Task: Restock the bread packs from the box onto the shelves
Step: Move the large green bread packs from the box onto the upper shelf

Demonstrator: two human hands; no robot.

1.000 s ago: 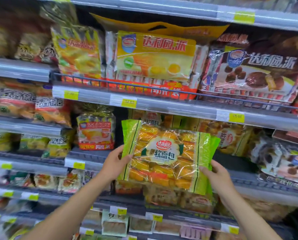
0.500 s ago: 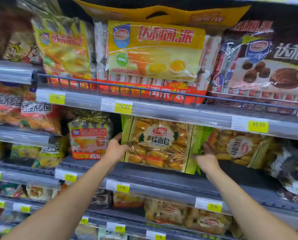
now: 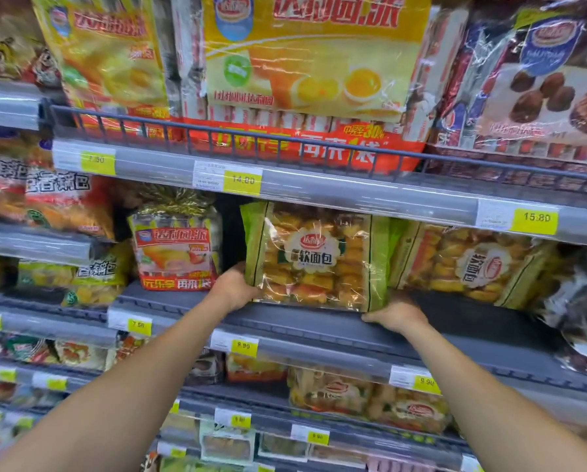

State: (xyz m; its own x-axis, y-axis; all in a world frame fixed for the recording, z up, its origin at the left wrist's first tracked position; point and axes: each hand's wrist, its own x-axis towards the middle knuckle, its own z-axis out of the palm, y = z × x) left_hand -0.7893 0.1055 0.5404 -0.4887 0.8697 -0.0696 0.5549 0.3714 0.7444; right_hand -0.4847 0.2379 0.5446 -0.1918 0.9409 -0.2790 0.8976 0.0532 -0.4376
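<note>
- Supermarket shelving fills the view, with tiers of bagged bread and cakes behind grey price rails. The box named in the task is out of sight.
- The soft bread pack stands upright on the middle shelf, close to its front edge. Its top sits just under the price rail of the tier above.
- The left hand grips the pack's lower left corner, fingers curled round it.
- The right hand sits low at the lower right corner, against the shelf. Blur hides its fingers, so I cannot tell whether it pinches the film or only props it.
- Tipping is the likeliest failure: the pack is tall and soft and rests on a narrow bottom edge. Let go this near the front edge, it could fall forward (this tier shows no wire guard like the one above).
- If it is pushed back carelessly, the top seam may catch the rail overhead and fold.
- The sideways bread pack on the right touches or overlaps the pack's right edge, so a shove could drag it askew.
- The cake pack on the left stands apart and is less at risk.
- A hard squeeze would crush the rolls.
</note>
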